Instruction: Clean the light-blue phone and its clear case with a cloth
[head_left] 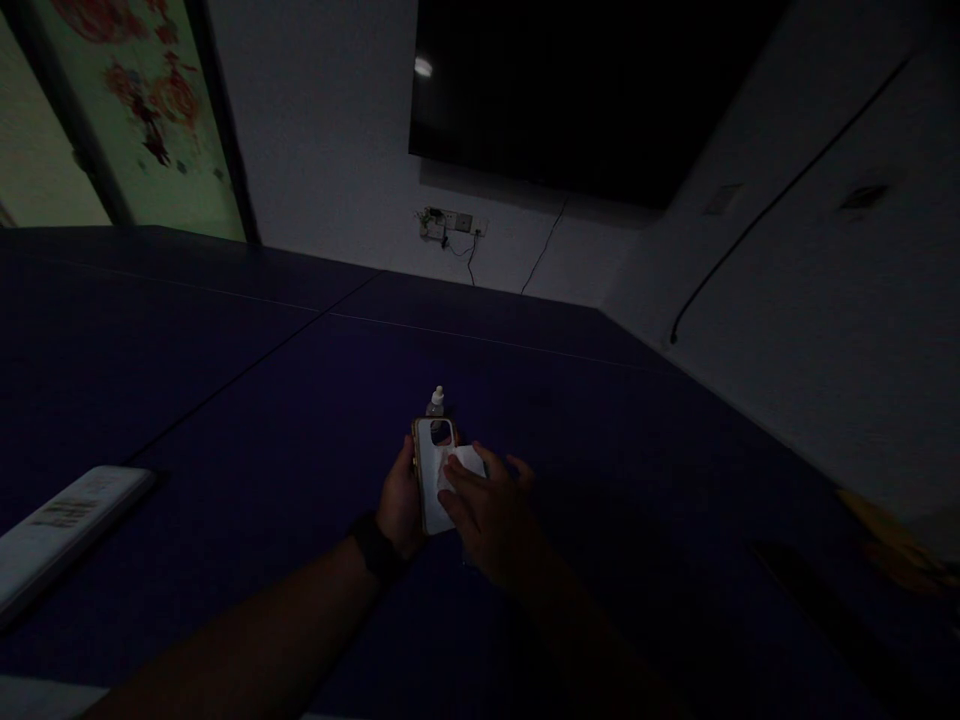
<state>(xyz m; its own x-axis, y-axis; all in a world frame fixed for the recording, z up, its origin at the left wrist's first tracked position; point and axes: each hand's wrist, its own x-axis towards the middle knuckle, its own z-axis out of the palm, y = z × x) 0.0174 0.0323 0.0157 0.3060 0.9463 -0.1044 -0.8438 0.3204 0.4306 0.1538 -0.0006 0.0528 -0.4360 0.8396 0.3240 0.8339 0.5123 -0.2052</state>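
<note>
A pale phone case (430, 478) with a camera cut-out near its top stands tilted up in front of me. My left hand (401, 500) is closed around its left edge, a dark watch on the wrist. My right hand (487, 510) presses a white folded tissue or cloth (471, 460) against the case's right side, the fingers bent over it. Just behind the case's top edge is a small clear bottle (436, 402) with a white dropper-like cap, its lower part hidden. Whether a phone sits inside the case I cannot tell.
The room is dim. A long white box (71, 520) lies at the left on the dark blue surface (315, 400). Beyond are wall sockets with cables (450, 222), a large dark screen (570, 100) and a glazed door (150, 110). A yellow item (889, 530) lies far right.
</note>
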